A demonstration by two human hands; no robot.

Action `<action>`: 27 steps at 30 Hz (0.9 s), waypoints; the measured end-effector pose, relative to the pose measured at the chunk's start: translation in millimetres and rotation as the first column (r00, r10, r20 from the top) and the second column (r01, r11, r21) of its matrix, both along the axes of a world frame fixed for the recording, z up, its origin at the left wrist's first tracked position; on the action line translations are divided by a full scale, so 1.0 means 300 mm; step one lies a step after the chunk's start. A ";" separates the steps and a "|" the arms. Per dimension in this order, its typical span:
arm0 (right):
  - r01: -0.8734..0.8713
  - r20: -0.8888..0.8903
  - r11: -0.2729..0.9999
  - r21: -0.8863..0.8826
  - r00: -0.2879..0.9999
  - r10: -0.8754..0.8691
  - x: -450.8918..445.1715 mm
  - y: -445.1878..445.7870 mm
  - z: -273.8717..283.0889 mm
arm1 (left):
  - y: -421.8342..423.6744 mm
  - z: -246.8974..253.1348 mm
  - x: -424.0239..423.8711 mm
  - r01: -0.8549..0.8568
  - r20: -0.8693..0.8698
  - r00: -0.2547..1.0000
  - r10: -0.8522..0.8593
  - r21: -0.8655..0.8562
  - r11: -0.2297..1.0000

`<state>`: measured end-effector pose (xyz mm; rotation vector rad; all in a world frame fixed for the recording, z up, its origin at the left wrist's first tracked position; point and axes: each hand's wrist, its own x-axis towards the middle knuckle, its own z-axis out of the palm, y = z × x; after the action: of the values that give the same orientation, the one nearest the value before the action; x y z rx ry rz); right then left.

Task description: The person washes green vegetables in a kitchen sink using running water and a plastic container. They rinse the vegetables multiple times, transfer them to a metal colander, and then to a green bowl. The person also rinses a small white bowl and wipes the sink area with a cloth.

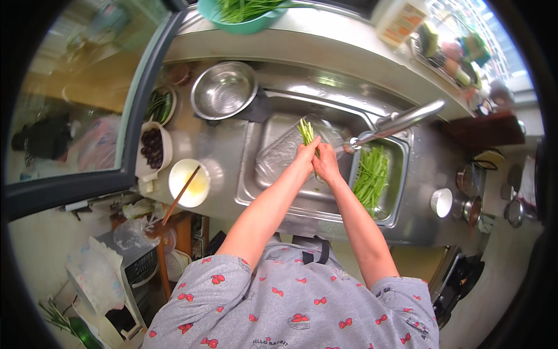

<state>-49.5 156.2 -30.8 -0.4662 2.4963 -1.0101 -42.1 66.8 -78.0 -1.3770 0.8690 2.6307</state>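
Over the larger basin of a stainless steel sink (245,174), my left hand (307,152) and my right hand (324,163) meet around a small bunch of green stalks (306,131). Its pale cut ends point away from me, and a little green shows below the hands. Beneath them, a clear plastic tray (279,152) lies tilted in the basin. More cut green stalks (370,179) fill much of the smaller basin on the right. The metal faucet (392,124) reaches in from the back right, close to my right hand.
A steel bowl (224,90) stands behind the sink's left corner. Left are a white bowl (196,187) with yellow liquid and chopsticks (181,195), and a container of dark fruit (168,152). A small white bowl (441,203) sits right. A green basin (244,27) stands on the sill.
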 end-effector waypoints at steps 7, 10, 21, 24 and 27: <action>0.234 0.218 0.961 -0.144 0.955 -0.200 -0.078 0.252 -0.081 | 0.182 -0.112 -0.159 0.276 -0.072 0.961 -0.267 0.186 0.943; 0.318 0.209 0.901 -0.297 0.942 -0.263 -0.080 0.289 -0.008 | 0.211 -0.143 -0.168 0.384 -0.186 0.920 -0.346 0.241 0.891; 0.370 0.664 0.845 -0.386 0.748 -0.024 -0.388 0.217 -0.174 | 0.133 0.065 0.016 0.372 -0.195 0.928 -0.317 0.505 0.779; 0.286 0.858 0.866 -0.410 0.443 0.260 -0.390 0.151 -0.150 | 0.119 0.087 0.030 0.328 -0.182 0.945 -0.273 0.497 0.803; 0.090 0.758 0.852 -0.516 0.511 0.406 -0.360 0.111 -0.153 | 0.097 0.101 0.020 0.253 -0.154 0.967 -0.202 0.541 0.802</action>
<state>-157.4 189.6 -76.7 -0.2318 1.2461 -1.3724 -36.2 95.7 -47.6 -0.9397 0.2007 2.4731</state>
